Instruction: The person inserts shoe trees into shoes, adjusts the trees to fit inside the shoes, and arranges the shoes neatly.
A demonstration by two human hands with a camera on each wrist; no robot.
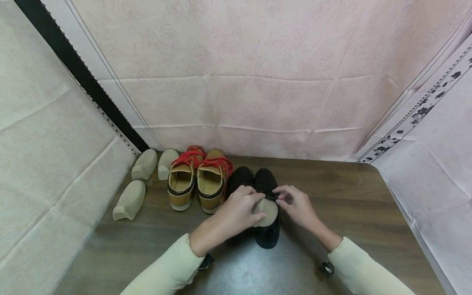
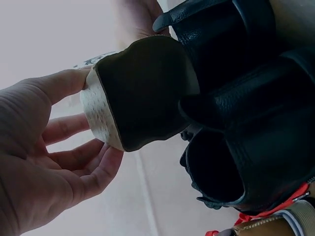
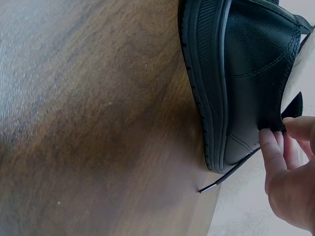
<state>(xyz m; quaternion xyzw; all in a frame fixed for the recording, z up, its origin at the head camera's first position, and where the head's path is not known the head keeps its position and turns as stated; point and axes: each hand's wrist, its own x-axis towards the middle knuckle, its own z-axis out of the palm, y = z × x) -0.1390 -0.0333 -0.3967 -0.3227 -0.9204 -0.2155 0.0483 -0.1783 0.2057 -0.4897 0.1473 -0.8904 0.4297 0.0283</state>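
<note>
1. Three beige shoe inserts (image 1: pixel 130 200) lie near the desk's (image 1: pixel 361 196) far left corner, two by the back edge and one nearer the left edge, none touching the shoes.
2. Just right of them, a pair of tan shoes with red laces (image 1: pixel 197 179) stands side by side at the back edge, openings upward.
3. The left hand (image 1: pixel 239 209) has its grip on a fourth insert (image 1: pixel 268 211), fingers curled round its rounded end. In the left wrist view the thumb sits on one side and the fingers on the other of this insert (image 2: pixel 142 93), with its narrower end pushed into the mouth of a black shoe.
4. That insert is pale and finely dimpled on its edge, with a broad side that looks dark in the left wrist view; it is shaped like the front of a foot.
5. The pair of black shoes (image 1: pixel 259 205) stands touching the tan pair's right side, near the middle of the desk, toes towards the back edge. They are grained black leather with ribbed dark soles.
6. The right hand (image 1: pixel 296 207) pinches the rim of the right-hand black shoe (image 3: pixel 256 73) between thumb and fingertips, pulling at the opening beside the insert. A black lace end (image 3: pixel 224 177) hangs loose just beneath this grip.
</note>
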